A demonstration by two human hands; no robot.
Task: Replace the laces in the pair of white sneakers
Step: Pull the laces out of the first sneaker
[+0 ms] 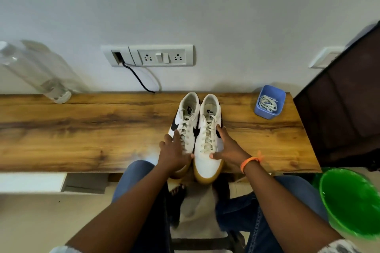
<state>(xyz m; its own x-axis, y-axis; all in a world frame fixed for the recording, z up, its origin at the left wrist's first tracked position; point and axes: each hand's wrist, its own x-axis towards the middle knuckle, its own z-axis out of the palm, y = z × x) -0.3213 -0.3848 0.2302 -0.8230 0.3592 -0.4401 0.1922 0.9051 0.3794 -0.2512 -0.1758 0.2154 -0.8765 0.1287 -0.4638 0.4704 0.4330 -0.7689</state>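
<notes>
The left hand [174, 155] lies over the toe of the left sneaker [184, 129], fingers spread flat; the right hand [227, 149] cups the outer side of the right sneaker [208, 135], thumb on the toe, fingers loosely bent. Both shoes sit laced, touching, toes overhanging the wooden desk [82, 129]. Better to work on one shoe first, loosening from the top eyelets down. Farther right, the blue cup [269, 102] holds what are probably the new laces [268, 103].

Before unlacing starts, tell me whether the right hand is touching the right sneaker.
Touching. The head view shows the right hand against the right sneaker's outer side, thumb lying on its white toe.
</notes>
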